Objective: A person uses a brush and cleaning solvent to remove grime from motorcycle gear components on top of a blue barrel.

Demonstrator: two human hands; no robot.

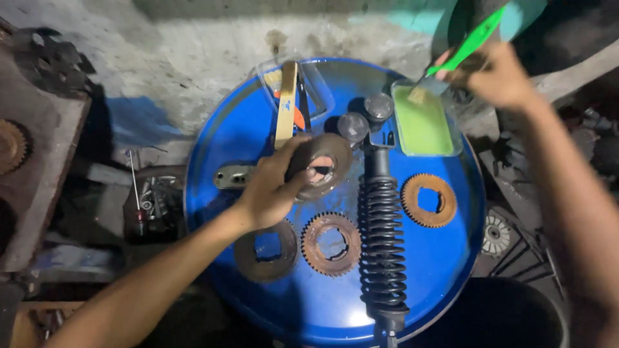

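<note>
The left hand (274, 193) is clamping a rusty disc (322, 166) tilted above the blue drum-lid worktop (219, 148), the right hand (496, 80) is gripping a green brush (467, 45) over the green tray (422, 122); the disc could slip onto the shock absorber (382, 238).

Rusty disc (320, 169) held; toothbrush (469, 44) dipping

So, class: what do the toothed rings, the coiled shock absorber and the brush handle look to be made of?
Toothed rings: likely steel, matt, coated in orange-brown rust. Shock absorber: probably metal, its coil black and faintly glossy. Brush handle: seemingly plastic, bright green and smooth, held in the right hand.
</note>
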